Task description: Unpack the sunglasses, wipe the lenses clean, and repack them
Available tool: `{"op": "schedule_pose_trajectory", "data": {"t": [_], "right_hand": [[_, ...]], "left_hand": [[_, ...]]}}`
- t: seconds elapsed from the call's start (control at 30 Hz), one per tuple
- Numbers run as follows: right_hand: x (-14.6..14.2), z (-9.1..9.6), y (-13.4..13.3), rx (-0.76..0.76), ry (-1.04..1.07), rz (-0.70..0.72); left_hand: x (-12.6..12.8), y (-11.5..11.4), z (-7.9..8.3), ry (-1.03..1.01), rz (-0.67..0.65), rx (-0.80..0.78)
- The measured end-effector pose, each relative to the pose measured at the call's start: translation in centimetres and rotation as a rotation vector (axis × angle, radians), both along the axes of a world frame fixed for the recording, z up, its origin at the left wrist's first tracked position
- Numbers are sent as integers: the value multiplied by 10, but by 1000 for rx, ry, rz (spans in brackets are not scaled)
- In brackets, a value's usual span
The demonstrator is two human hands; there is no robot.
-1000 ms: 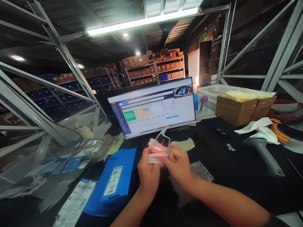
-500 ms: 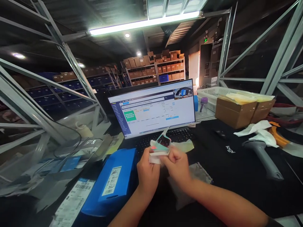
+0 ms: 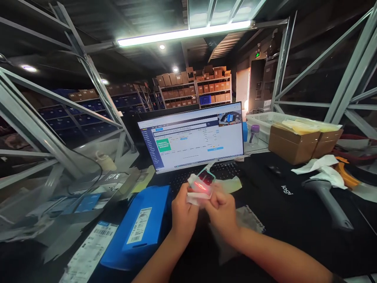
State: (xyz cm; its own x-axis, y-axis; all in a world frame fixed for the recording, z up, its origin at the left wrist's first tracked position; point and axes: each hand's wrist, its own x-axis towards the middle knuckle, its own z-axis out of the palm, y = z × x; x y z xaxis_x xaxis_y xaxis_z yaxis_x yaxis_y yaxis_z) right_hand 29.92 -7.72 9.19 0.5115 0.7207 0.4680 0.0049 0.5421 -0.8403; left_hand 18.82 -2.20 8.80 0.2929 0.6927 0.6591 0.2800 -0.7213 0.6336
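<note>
My left hand (image 3: pixel 185 212) is closed on a small white packet with a zigzag edge (image 3: pixel 193 198), in front of the monitor (image 3: pixel 191 137). On the packet's other side, my right hand (image 3: pixel 220 210) has its fingers curled and pinched against it. A bright red streak of light falls across the packet's upper part. Just behind it stands a white and teal frame-like device (image 3: pixel 209 173), partly covered by the packet and blurred. Beneath my right forearm lies a grey translucent bag (image 3: pixel 250 220).
A blue box (image 3: pixel 138 224) with a label lies to the left, beside a printed label sheet (image 3: pixel 91 247). On the right are a grey handheld scanner (image 3: pixel 328 200), crumpled white paper (image 3: pixel 321 167), a mouse (image 3: pixel 274 169) and cardboard boxes (image 3: pixel 294 143). The keyboard (image 3: pixel 176 179) sits under the monitor.
The packet has tilted slightly, and the red light now spreads as a bright streak across it. Both hands keep their hold. The view has shifted slightly.
</note>
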Motion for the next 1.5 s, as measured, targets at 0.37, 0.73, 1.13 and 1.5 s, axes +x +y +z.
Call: {"op": "schedule_pose_trajectory", "data": {"t": [0.37,0.73,1.13,1.5], "right_hand": [[24,22,-4,-30,245,93],[31,23,8,-185,362,282],[32,26,6,-186,521,305],[41,33,6,-149,581,367]], "left_hand": [[0,-5,8,23,-57,37],[1,-1,13,15,-55,-133],[2,-1,10,77,-18,58],[7,-8,2,114,94,405]]}}
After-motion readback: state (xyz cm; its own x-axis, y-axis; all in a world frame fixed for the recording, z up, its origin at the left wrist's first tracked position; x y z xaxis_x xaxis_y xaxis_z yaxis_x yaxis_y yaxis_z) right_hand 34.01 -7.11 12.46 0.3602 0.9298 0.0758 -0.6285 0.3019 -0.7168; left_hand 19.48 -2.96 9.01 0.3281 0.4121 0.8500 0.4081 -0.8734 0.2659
